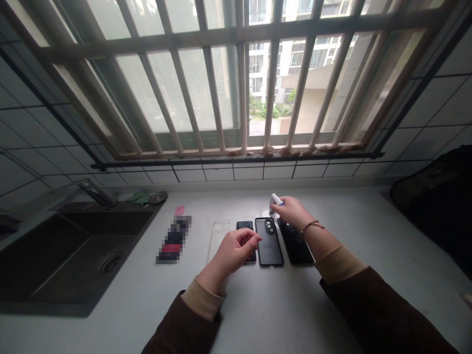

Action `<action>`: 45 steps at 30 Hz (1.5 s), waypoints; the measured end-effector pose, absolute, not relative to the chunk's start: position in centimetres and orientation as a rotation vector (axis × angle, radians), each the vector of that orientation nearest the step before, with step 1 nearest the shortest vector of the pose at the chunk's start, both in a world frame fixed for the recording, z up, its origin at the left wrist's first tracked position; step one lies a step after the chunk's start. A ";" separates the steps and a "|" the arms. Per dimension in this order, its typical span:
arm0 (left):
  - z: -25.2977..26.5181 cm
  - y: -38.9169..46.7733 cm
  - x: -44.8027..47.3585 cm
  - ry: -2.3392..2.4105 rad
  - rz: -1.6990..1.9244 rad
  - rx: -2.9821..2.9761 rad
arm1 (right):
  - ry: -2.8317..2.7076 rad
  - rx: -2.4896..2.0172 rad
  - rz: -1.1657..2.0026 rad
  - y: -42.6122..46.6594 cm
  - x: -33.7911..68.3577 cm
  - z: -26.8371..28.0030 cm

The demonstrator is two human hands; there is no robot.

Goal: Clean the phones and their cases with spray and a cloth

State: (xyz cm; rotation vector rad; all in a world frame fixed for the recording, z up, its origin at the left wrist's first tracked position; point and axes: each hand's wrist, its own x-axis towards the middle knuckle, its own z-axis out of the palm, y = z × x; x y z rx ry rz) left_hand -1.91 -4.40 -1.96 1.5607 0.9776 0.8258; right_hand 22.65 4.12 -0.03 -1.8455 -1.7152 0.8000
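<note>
My right hand (289, 210) is closed around a small white-and-blue bottle (277, 199) at the back of the counter, just beyond the phones. Curled fingers and thumb meet on my left hand (236, 248); whether anything is pinched there I cannot make out. Under that hand, partly covered, lies a phone (245, 225) with a dark screen. A black phone case (269, 246) with a camera cutout rests to its right. Beside my right wrist lies a larger black phone (298, 248). A clear phone case (220, 231) lies left of the covered phone.
A blurred-out dark and red item (172, 246) and a pink slip (179, 211) lie on the white counter (258, 314). The sink (73, 255) with its faucet (96, 193) is at left. A dark bulky object (435, 206) stands at right. Behind is a barred window (241, 34).
</note>
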 end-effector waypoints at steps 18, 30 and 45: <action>-1.3 -4.4 -1.4 0.594 0.953 0.633 | -1.342 -1.059 1.484 -7.8 20.1 2.9; -1.2 -4.5 -1.1 0.641 0.879 0.626 | -1.939 -0.714 0.928 -9.4 17.9 4.6; -1.5 -4.4 -1.3 0.621 0.964 0.687 | -1.893 -0.796 0.855 -9.4 19.8 2.9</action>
